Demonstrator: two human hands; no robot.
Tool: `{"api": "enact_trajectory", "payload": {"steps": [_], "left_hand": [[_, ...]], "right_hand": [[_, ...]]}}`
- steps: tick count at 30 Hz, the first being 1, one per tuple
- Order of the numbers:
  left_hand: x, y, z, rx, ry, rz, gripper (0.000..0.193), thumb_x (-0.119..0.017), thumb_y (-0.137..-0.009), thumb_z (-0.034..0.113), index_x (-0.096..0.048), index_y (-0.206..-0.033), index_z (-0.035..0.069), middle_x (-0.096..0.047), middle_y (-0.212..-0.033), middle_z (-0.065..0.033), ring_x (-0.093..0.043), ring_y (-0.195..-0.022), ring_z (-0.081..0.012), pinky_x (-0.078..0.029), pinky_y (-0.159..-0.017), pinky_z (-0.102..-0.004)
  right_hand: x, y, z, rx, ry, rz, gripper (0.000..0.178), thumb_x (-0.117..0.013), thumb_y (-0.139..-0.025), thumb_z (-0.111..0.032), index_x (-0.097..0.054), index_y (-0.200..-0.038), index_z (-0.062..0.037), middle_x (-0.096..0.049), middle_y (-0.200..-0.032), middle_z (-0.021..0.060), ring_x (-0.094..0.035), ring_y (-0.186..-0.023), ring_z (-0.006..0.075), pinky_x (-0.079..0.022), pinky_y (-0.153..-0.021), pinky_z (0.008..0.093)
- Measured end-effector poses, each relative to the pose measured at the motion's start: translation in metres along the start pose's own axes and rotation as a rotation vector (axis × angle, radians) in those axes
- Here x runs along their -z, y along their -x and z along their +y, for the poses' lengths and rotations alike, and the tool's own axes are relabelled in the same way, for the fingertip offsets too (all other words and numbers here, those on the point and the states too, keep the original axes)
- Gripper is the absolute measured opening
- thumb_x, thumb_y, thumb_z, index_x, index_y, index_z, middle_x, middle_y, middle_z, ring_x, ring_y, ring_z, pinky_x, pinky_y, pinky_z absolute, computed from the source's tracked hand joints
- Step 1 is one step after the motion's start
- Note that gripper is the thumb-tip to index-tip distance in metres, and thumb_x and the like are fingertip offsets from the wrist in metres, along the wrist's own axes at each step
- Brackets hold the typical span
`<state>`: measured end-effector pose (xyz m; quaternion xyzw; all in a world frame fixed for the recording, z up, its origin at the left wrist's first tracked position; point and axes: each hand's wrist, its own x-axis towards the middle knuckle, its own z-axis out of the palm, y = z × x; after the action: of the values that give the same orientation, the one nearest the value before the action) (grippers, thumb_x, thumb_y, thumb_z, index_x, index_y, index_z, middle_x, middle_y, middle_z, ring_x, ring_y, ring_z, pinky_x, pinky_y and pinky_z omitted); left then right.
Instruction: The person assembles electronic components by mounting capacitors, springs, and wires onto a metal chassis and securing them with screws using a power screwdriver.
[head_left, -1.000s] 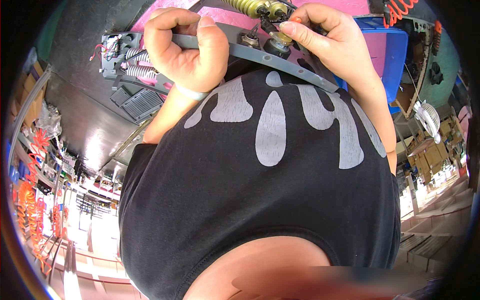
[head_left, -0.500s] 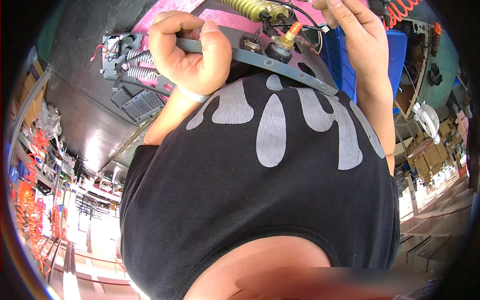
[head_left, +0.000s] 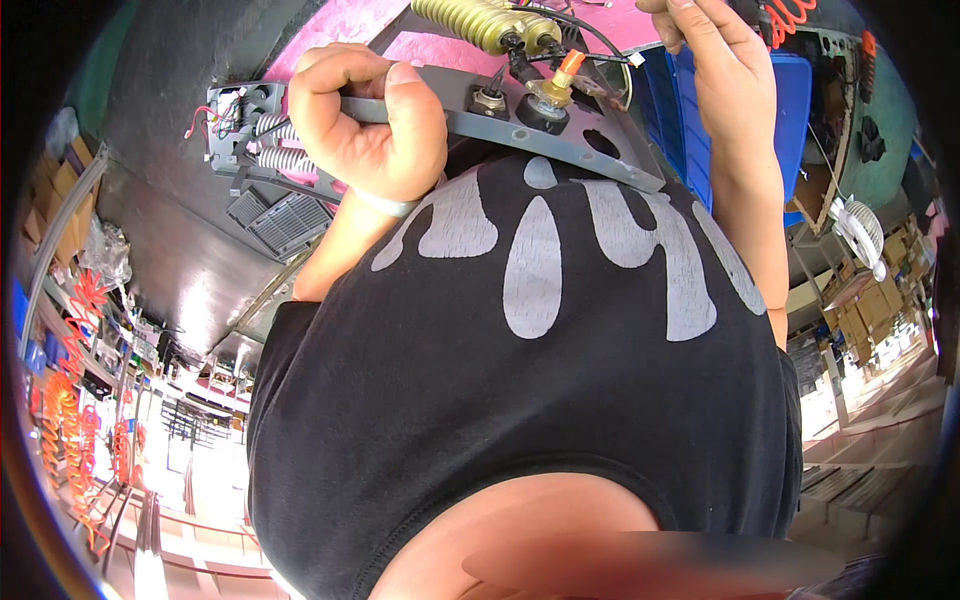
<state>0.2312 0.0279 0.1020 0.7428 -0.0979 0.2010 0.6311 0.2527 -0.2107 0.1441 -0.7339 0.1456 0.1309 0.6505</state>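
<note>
My left hand (head_left: 370, 130) is closed round the edge of a grey panel (head_left: 560, 148), which tilts up against my black shirt. On the panel stand a brass fitting with an orange tip (head_left: 568, 66) and a round metal socket (head_left: 488, 102). Beyond them lie yellow-green coils (head_left: 465, 22) and a thin black cable that ends in a small white plug (head_left: 636, 60). My right hand (head_left: 722, 75) is raised at the top right, its fingers curled and pinched together near the picture's upper edge. Whatever they may hold cannot be made out.
Left of my hand, another grey housing with springs (head_left: 285, 158) lies beside grey vent grilles (head_left: 285, 222) on a dark surface. A pink surface (head_left: 435, 48) shows behind the panel. At the right are a blue bin (head_left: 790, 125), a red coiled hose (head_left: 788, 22) and a white fan (head_left: 858, 235).
My left hand and the panel have shifted slightly left and down in the picture. The right hand stays raised, its fingers still pinched, a little nearer the upper edge.
</note>
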Motion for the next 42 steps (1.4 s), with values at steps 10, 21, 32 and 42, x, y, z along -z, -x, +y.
{"api": "enact_trajectory", "payload": {"steps": [10,21,32,42], "left_hand": [[0.002,0.001,0.005,0.009,0.010,-0.004,0.017,-0.050,-0.070,-0.005,-0.043,-0.084,0.003,-0.045,-0.071,-0.0055,-0.041,-0.062,-0.0127,-0.035,-0.059,-0.0261],[-0.011,-0.010,0.020,0.279,-0.033,0.125,0.017,-0.054,-0.073,-0.003,-0.046,-0.085,0.005,-0.042,-0.075,-0.0008,-0.037,-0.064,-0.0065,-0.035,-0.059,-0.0209],[-0.008,-0.041,0.003,0.325,0.006,0.278,0.013,-0.057,-0.075,-0.004,-0.051,-0.085,0.003,-0.051,-0.069,-0.0028,-0.049,-0.061,-0.0083,-0.038,-0.058,-0.0191],[0.048,0.015,-0.001,0.529,0.534,0.520,0.008,-0.057,-0.087,0.011,-0.052,-0.089,0.005,-0.053,-0.078,-0.0018,-0.049,-0.070,-0.0096,-0.041,-0.067,-0.0237]], "right_hand": [[0.011,0.000,0.031,-0.119,0.038,0.052,0.020,-0.055,-0.087,-0.021,-0.061,-0.080,-0.0027,-0.052,-0.063,-0.0024,-0.047,-0.057,0.0065,-0.037,-0.054,0.0204],[0.005,0.009,0.123,-0.659,0.042,-0.162,0.041,-0.050,-0.088,-0.042,-0.063,-0.094,-0.0043,-0.061,-0.074,0.0021,-0.054,-0.065,0.0089,-0.040,-0.056,0.0228],[-0.020,-0.014,0.136,-0.661,-0.788,-0.240,0.031,-0.040,-0.092,-0.029,-0.054,-0.102,-0.0030,-0.063,-0.097,0.0124,-0.062,-0.082,0.0212,-0.048,-0.071,0.0331],[-0.024,-0.058,0.033,-0.542,-0.113,-0.129,0.036,-0.058,-0.079,-0.045,-0.057,-0.083,-0.0090,-0.054,-0.064,0.0029,-0.052,-0.053,0.0159,-0.045,-0.052,0.0302]]}}
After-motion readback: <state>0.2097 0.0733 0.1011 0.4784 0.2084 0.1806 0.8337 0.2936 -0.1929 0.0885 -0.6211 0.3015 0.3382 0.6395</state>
